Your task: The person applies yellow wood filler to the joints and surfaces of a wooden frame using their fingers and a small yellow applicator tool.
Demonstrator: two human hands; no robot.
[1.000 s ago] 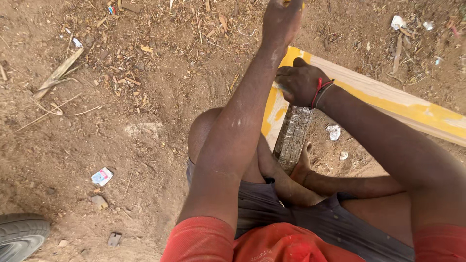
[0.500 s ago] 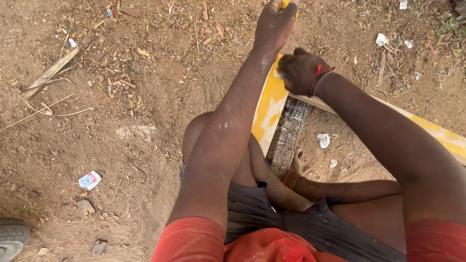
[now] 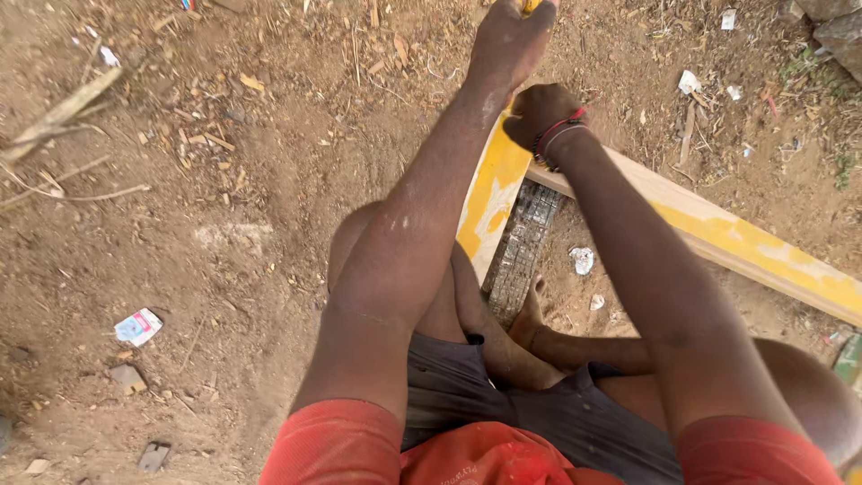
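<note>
My left hand reached further up yellow board, fingers wrapped; right hand fisted on wooden plank.

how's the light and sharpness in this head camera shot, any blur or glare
Head view: soft, even daylight, no hard shadows or glare; the left hand is cut off by the top edge, the right hand and yellow plank are sharp; the arms look stretched by the wide lens.
</note>
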